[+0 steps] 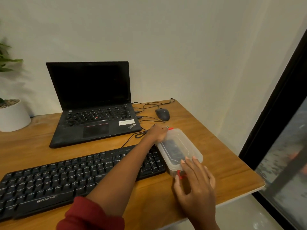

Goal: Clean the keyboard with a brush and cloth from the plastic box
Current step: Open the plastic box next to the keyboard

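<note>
A translucent plastic box (186, 143) with red clips and its lid on lies on the desk just right of the black keyboard (66, 176). Something dark shows through the lid; I cannot tell what it is. My left arm reaches across the keyboard's right end, and my left hand (158, 132) holds the box's far end beside a red clip (170, 128). My right hand (194, 181) grips the near end, fingertips on the lid and thumb next to the near red clip (180, 175).
An open black laptop (93, 103) stands behind the keyboard. A black mouse (162, 114) and loose cables (146, 120) lie behind the box. A white plant pot (13, 115) sits at the far left. The desk's right edge (259, 183) is close to the box.
</note>
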